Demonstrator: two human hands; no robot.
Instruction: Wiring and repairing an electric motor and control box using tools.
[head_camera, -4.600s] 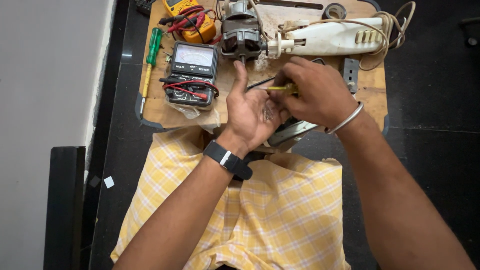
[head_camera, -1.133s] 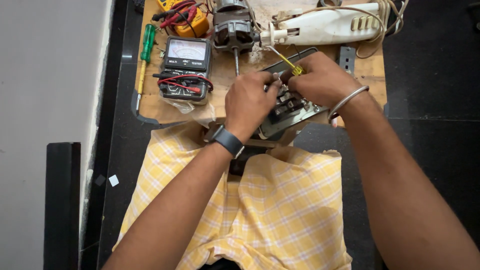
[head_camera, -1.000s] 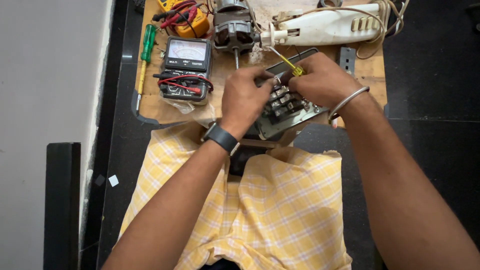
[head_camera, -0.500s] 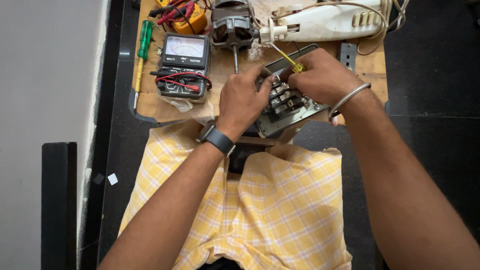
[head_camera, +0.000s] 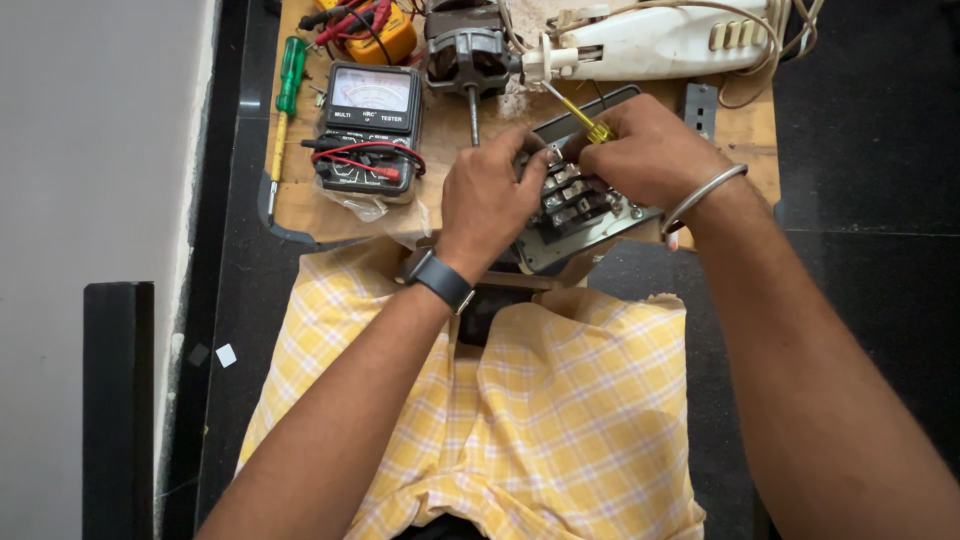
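Holding a grey switch block (head_camera: 580, 205) at the near edge of the wooden worktop (head_camera: 745, 135), tilted, its near corner hanging over the edge above the yellow checked cloth (head_camera: 560, 400) on the lap. Left hand (head_camera: 490, 195) gripping the block's left side, fingers (head_camera: 520, 150) curled over its upper left corner and pressing on it, thumb hidden. Right hand (head_camera: 650, 150) closing around a small yellow-handled screwdriver (head_camera: 585, 120), fingers pinching the handle, shaft sticking out up and to the left, away from the block toward the white appliance; where the tip ends, cannot tell. Block lying between and under both hands, its rows of dark contacts showing in the gap between them.

Counting what surrounds the block: one black dial meter (head_camera: 368, 125) to its left, red and black leads (head_camera: 360, 160) coiled across the lower part; one yellow meter (head_camera: 375, 25) farther back on the left; one green-handled screwdriver (head_camera: 285, 100) beyond the black meter, at the left rim; one small motor (head_camera: 465, 55) behind the block, shaft pointing toward it; one long white appliance (head_camera: 670, 45) behind the block to the right, cord looped at its far end. Two screwdrivers in all, two meters. One dark watch (head_camera: 440, 280) on the left wrist, one metal bangle (head_camera: 700, 195) on the right.
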